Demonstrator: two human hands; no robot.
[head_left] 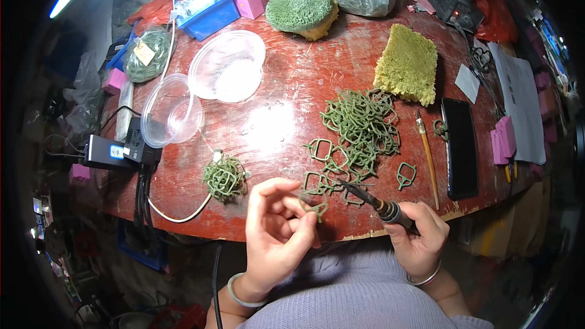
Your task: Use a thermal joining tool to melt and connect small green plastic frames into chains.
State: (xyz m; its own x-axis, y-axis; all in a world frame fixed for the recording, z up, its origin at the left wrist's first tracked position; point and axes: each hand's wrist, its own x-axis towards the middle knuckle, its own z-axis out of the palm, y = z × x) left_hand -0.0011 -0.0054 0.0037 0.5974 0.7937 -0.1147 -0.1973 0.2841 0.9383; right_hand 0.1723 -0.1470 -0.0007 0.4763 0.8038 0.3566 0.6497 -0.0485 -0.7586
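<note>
at the near edge of a worn red surface (292,85), the left hand (277,231) pinches a small green wire-like frame (315,207) between thumb and fingertips, holding it just above the edge. the right hand (420,237) is closed around a dark pen-shaped tool (368,198), whose tip points left and reaches almost to the frame. just beyond both hands lies a loose pile of similar green frames (359,128), with a smaller bundle of green frames (224,176) left of the left hand.

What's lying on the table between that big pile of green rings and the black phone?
In the head view, a pencil-like brush and one loose green ring lie between the ring pile and the phone.
</note>
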